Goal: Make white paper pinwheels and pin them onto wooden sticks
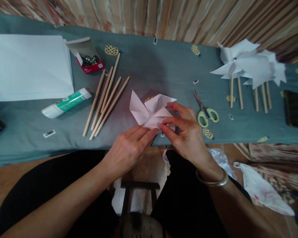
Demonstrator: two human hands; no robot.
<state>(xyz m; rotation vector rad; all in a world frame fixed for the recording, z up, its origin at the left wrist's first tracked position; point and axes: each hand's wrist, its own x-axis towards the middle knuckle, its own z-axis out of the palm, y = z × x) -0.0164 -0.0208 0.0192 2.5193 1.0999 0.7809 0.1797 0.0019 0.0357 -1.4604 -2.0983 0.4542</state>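
Note:
A white paper pinwheel (151,114) with folded blades is held just over the table's front edge, with no stick on it that I can see. My left hand (134,140) grips its lower edge, fingers together and partly behind the paper. On the right side, my right hand (186,129) pinches the paper between thumb and fingers near the lower right blade. Scissors (205,112) with light green handles lie just right of my right hand. Several wooden sticks (108,99) lie to the left of the pinwheel.
Left of the sticks are a glue tube (66,102), an open red box (89,59) of small metal pieces and a stack of white paper (31,67). Finished pinwheels (250,64) on sticks lie at the far right, beside a phone (294,109). A curtain (149,16) hangs behind the table.

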